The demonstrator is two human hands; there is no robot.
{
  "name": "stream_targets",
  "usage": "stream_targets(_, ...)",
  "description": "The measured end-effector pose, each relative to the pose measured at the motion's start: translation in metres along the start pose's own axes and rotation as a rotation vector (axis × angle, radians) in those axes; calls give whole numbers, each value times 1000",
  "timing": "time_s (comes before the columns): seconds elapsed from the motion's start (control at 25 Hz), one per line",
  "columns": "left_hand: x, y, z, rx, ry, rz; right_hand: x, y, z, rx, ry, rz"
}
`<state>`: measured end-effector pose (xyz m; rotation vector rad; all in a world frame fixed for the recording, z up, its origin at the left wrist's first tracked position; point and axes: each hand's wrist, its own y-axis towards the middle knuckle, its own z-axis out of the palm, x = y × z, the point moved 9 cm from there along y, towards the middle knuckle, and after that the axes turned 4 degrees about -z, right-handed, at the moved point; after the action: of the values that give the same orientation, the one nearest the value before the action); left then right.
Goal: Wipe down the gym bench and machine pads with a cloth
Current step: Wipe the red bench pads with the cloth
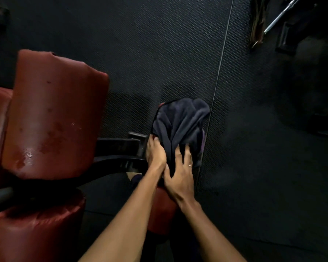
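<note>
Body parts visible in the head view: two arms, entering from the lower edge.

1. Left forearm [133,210]: bare along its full visible length, from frame edge to wrist. Slim, tapering towards the wrist.
2. Right forearm [210,227]: bare along its full visible length, of the same build.
3. Left hand [155,153]: bare. Its outline is softened by blur, so nail detail cannot be read.
4. Right hand [180,174]: bare. Tendon ridges show across its back. It carries one item, a thin pale metal ring [190,165], seated low on an outer finger. The band is narrow and plain and catches a small highlight.
</note>
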<state>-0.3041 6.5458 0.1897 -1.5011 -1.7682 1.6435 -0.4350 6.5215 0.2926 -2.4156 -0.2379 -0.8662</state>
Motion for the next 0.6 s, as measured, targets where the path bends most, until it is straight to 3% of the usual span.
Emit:
stream_targets(0.16, -24, -41, -7, 22, 5, 120, 3, 24, -33, -141, -31, -65)
stream_targets(0.24, -14, -26, -7, 63, -26, 60, 7, 61, -29, -122, -86, -46)
stream_targets(0.44, -11, -4, -6, 120, -182, -131, -20, 106, -25, -230, 247, 269)
stream_targets(0.6, -9, -17, -6, 37, -99, -88, -67, 46, 6, -222, 348, 554)
